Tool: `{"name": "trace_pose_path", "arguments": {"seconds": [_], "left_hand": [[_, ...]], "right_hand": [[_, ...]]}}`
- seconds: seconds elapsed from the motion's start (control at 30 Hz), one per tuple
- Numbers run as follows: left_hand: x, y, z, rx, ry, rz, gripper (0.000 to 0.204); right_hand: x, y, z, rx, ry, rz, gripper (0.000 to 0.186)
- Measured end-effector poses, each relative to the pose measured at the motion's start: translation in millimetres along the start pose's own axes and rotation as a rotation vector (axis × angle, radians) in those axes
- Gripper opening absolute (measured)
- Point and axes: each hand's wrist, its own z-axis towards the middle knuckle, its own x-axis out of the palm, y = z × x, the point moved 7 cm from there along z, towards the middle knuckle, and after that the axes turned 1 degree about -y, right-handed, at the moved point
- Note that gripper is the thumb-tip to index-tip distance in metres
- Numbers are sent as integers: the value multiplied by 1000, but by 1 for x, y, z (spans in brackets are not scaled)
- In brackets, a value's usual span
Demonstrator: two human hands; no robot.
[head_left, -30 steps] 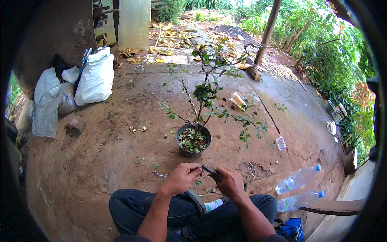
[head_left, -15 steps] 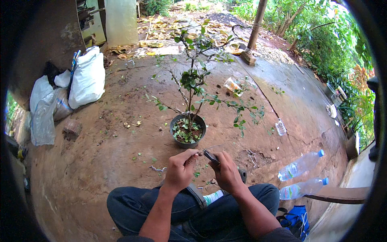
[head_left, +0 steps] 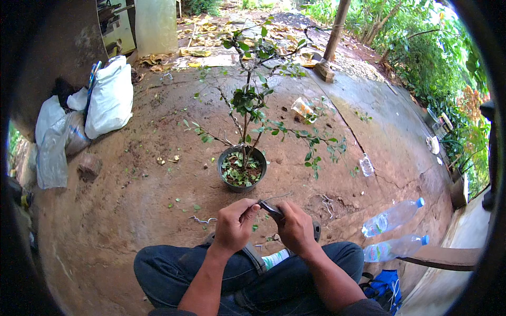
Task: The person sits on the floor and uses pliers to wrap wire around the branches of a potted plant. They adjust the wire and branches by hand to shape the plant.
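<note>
My left hand [head_left: 234, 224] is closed in a pinch on a thin wire [head_left: 277, 196] just in front of the plant. Beside it my right hand [head_left: 296, 227] grips a dark hand tool [head_left: 270, 207], pliers by its look, whose tip meets the wire at my left fingertips. Beyond both hands stands a leafy small tree [head_left: 247, 100] with twisted branches, some wound with wire, in a black round pot [head_left: 226, 176] holding soil and cut leaves. Short bent wire pieces [head_left: 202, 219] lie on the dirty ground around my hands.
Two plastic bottles [head_left: 390, 218] lie at my right by a plank [head_left: 443, 260] and blue bag [head_left: 385, 287]. White sacks [head_left: 108, 97] lean at the left near a stone [head_left: 89, 166]. A plastic cup [head_left: 303, 109] and small bottle [head_left: 366, 165] lie behind; a wooden post [head_left: 334, 37] stands farther back.
My hands have risen slightly in the picture, still joined at the wire and tool. The view has shifted a little, so the plant and sacks appear further left.
</note>
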Motion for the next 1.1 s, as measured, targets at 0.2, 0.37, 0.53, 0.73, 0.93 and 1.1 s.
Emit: {"name": "trace_pose_path", "arguments": {"seconds": [0.2, 0.37, 0.53, 0.73, 0.93, 1.1], "left_hand": [[-1, 0, -1, 57, -83, -6, 21], [0, 8, -2, -44, -64, -110, 28], [9, 13, -5, -174, 34, -219, 26], [3, 16, -6, -170, 195, -278, 27], [16, 30, -10, -333, 295, -475, 37], [17, 43, -16, -418, 366, -401, 37]], "right_hand": [[8, 3, -1, 10, -30, -134, 12], [7, 5, 2, -21, -99, -120, 11], [0, -2, -2, 0, -100, -107, 13], [-1, -3, -1, -53, -98, -71, 13], [-5, -2, -2, -92, -108, -114, 13], [-8, -1, -3, -133, -104, -157, 14]]}}
